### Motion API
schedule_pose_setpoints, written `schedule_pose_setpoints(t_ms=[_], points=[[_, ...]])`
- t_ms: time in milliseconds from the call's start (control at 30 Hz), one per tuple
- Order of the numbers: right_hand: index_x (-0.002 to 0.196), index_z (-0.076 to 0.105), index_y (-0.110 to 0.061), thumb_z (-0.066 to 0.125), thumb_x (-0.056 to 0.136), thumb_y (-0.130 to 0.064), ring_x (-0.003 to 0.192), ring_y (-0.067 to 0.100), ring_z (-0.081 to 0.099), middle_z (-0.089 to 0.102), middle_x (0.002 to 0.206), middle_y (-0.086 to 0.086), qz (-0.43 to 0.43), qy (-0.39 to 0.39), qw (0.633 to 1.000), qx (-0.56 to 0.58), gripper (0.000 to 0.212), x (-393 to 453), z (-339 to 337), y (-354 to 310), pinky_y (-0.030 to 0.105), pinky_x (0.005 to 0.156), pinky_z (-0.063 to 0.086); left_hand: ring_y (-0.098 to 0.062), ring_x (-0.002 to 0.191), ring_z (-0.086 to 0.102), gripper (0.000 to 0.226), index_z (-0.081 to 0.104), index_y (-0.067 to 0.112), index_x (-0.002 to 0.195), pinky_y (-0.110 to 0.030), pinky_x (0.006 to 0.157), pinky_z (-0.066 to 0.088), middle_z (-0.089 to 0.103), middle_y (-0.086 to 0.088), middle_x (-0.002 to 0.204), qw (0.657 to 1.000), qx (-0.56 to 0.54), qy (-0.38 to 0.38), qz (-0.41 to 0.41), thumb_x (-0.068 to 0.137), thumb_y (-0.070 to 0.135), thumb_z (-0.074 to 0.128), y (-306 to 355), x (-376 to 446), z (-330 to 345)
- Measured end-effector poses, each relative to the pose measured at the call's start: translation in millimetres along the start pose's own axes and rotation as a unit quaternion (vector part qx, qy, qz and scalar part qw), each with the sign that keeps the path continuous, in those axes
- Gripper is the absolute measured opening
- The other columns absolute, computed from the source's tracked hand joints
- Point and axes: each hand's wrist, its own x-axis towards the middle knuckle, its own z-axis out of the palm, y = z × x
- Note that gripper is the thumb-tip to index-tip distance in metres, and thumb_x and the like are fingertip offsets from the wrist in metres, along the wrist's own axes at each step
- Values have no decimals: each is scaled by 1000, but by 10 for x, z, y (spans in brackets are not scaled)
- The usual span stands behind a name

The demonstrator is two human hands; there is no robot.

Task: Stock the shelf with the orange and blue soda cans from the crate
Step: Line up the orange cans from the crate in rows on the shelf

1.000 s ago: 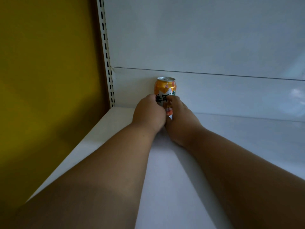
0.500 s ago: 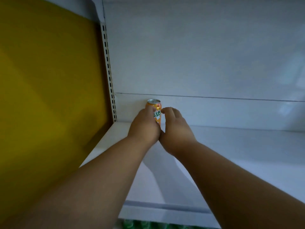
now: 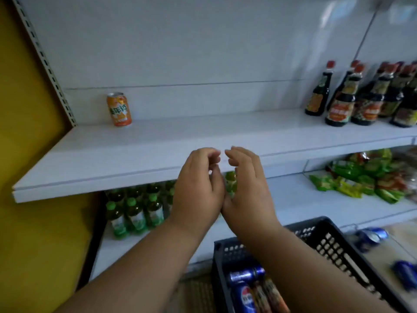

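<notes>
The orange can (image 3: 119, 109) stands at the shelf's (image 3: 94, 154) back-left corner — well apart from both empty, loosely curled hands: left (image 3: 198, 190), right (image 3: 247, 188).

The can (image 3: 119, 109) stands upright at the rear left of the upper shelf (image 3: 158, 143), against the back panel (image 3: 180, 46) and just right of the slotted upright (image 3: 42, 62). Sauce bottles (image 3: 361, 98) stand in a cluster at the far right of the same shelf — well apart from the can. Both hands, left hand (image 3: 198, 188) and right hand (image 3: 246, 188), hang side by side in front of the shelf edge, heels touching. On the lower shelf (image 3: 293, 199), drink bottles (image 3: 135, 211) stand at left and snack packets (image 3: 370, 177) lie at right. The crate (image 3: 327, 242) sits below the hands, with cans (image 3: 248, 288) lying inside — two loose cans (image 3: 370, 236) lie to its right.
</notes>
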Motion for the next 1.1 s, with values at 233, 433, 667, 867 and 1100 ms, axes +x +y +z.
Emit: schedule_pose_setpoints(t_ms=[233, 433, 667, 867, 1100], points=[[130, 47, -18, 72, 80, -6, 119, 15, 51, 46, 132, 0, 191, -32, 979, -61, 57, -1456, -665, 1052, 40, 98, 50, -14, 96, 58, 21, 59, 12, 109, -28, 84, 48, 62, -1, 104, 976, -68, -194, -68, 90, 5, 57, 195, -1353, 1206], [135, 48, -15, 71, 87, -23, 118, 14, 50, 49, 131, 0, 319, -103, 936, -103, 53, -2109, -492, 1929, 23, 93, 40, -15, 92, 58, 11, 56, 22, 104, -32, 81, 48, 61, 3, 100, 930, -35, -312, -193, 96, 15, 52, -348, -2159, 2035], [127, 50, -19, 65, 90, -32, 108, 23, 54, 51, 125, 3, 378, -172, 903, -107, 42, -2428, 104, 2777, 39, 88, 49, -19, 95, 58, 12, 55, 19, 109, -33, 81, 47, 61, -1, 108, 871, 24, -396, -289, 101, 19, 46, -999, -2525, 2536], [152, 29, -22, 60, 93, -30, 138, 30, 36, 32, 154, 7, 438, -303, 832, -158, 67, -2487, 440, 3392, 44, 109, 39, -18, 98, 56, 20, 52, 20, 119, -34, 83, 47, 59, 0, 118, 809, 86, -475, -336, 100, 21, 49, -1409, -2661, 2889], [150, 28, -27, 56, 93, -39, 143, 36, 23, 25, 159, 9, 331, -537, 708, -318, 65, -2339, 807, 3825, 50, 109, 32, -23, 105, 58, 22, 52, 17, 119, -34, 85, 47, 60, -5, 120, 785, 84, -490, -368, 98, 18, 50, -1680, -2778, 3073]])
